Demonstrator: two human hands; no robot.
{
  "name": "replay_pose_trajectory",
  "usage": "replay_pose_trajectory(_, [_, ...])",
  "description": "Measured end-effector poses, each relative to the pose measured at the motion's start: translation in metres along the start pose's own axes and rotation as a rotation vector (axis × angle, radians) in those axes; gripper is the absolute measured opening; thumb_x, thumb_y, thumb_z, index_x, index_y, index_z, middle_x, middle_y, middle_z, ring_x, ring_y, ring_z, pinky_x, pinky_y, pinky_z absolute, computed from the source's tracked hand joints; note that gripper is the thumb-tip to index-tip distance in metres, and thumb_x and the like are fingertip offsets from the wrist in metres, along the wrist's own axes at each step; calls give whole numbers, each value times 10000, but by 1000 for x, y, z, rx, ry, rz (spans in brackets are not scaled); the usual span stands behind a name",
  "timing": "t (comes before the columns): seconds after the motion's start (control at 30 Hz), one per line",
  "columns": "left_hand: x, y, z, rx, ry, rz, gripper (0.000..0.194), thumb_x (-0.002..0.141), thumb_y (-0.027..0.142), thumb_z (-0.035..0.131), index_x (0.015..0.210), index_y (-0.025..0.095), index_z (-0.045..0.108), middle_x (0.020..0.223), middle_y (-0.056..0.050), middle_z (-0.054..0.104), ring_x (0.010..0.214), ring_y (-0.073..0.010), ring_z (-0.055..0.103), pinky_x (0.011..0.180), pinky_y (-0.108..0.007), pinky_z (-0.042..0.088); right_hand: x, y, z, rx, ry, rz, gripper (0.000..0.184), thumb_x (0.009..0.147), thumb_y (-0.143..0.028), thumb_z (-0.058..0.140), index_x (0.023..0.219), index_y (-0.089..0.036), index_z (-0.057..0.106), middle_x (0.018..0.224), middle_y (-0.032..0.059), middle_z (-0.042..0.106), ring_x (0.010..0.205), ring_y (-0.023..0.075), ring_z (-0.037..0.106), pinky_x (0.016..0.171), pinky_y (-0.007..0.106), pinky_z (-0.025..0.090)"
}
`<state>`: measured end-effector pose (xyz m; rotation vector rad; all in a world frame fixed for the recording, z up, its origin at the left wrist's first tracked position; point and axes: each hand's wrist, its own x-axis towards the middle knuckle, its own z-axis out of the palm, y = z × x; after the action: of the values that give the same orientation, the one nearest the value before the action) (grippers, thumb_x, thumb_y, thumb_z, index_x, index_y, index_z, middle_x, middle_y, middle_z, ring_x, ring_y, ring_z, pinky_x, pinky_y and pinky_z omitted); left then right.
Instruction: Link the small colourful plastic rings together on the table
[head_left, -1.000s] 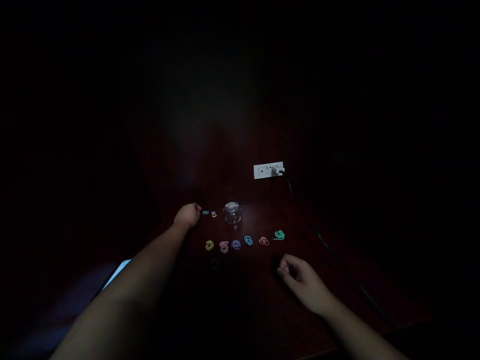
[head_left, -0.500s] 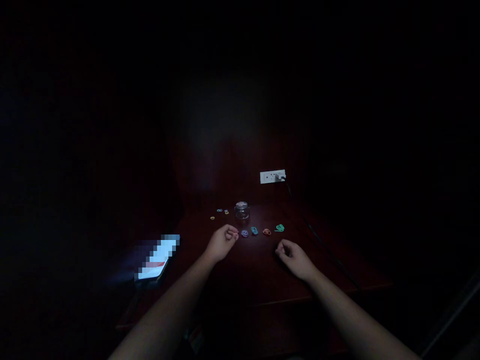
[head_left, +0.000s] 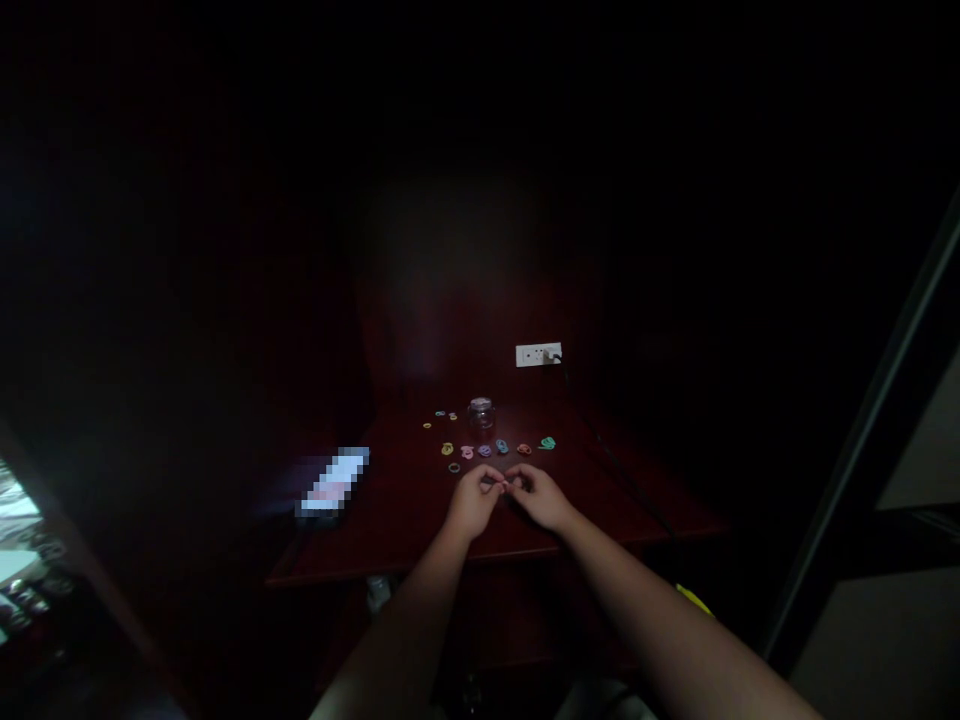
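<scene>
My left hand (head_left: 474, 500) and my right hand (head_left: 541, 497) meet above the front part of the dark red table, fingertips pinched together. Something small and pinkish shows between them, too small to name. Just beyond lies a row of little piles of coloured elastic bands: yellow (head_left: 447, 449), pink (head_left: 467, 452), purple (head_left: 485, 451), blue (head_left: 502, 447), orange (head_left: 524, 450) and green (head_left: 547, 443). A single dark ring-shaped band (head_left: 454, 468) rests left of my left hand. Behind the row stands a small clear jar (head_left: 481, 414) with its lid on.
A lit phone (head_left: 334, 482), its screen blurred out, lies at the table's left edge. A few loose bands (head_left: 440, 413) are left of the jar. From a wall socket (head_left: 538, 355), a dark cable (head_left: 616, 462) runs down across the table's right side. The surroundings are very dark.
My hands were apart and have come together at the front middle. Yellow and pink piles and the single dark band, hidden or absent before, now show. The camera's view has shifted.
</scene>
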<state>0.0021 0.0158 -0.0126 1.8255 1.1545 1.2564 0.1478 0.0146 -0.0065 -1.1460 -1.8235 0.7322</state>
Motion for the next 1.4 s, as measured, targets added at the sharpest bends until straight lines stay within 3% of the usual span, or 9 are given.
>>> replay_pose_trajectory(0.17, [0,-1,-1,43,29,-7,93,717,232,547,781,165,548,751,-32,630,639,-117,593,591,-222,454,10,1,5,-44,-12,40,154,705,-247,496,736,-125,584,581,-17,533,518,87,448,498,191,340])
replay_pose_trajectory(0.33, [3,-2,-1,98,93,3,71,698,146,540,768,148,551,767,-32,624,656,-103,580,627,-216,447,21,0,14,-116,54,53,69,651,-169,496,634,-135,553,549,-18,529,503,83,442,488,185,310])
replay_pose_trajectory(0.6, [5,-3,-1,156,132,-42,102,685,121,533,784,129,556,749,-46,615,641,-98,571,613,-207,438,20,2,16,-134,100,47,71,658,-209,518,621,-154,542,558,-13,538,517,87,452,501,192,298])
replay_pose_trajectory(0.93, [2,-4,-3,193,24,-68,156,722,266,542,758,141,628,715,-56,652,618,-115,576,580,-208,418,19,6,14,-37,152,17,103,669,-255,503,639,-157,507,549,-30,493,498,87,443,499,199,340])
replay_pose_trajectory(1.4, [0,-2,-4,114,14,-29,204,761,314,481,713,142,582,684,-38,631,587,-101,547,575,-207,404,16,3,13,-31,180,-14,74,659,-222,475,615,-178,433,528,-48,449,496,90,418,510,209,328])
